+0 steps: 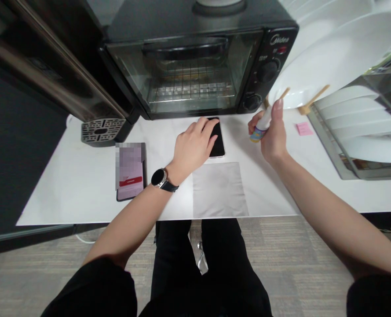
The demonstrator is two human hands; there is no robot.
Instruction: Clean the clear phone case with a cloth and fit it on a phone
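Observation:
My left hand (195,145), with a watch (158,177) on its wrist, rests over a black phone (217,143) lying on the white counter. Its fingers are spread across the phone's upper left part and hide some of it. To the right, my right hand (274,136) is wrapped round a small white bottle (261,125) with a blue and yellow label, its thumb near the top. Just below the phone, a grey cloth (219,191) lies flat by the counter's front edge.
A black toaster oven (195,75) stands behind the hands. At the left are a drip tray (101,130) and a tablet-like item (131,169), partly pixelated. White dishes (340,53), a dish rack (334,154) and a pink sticky note (304,128) are at the right.

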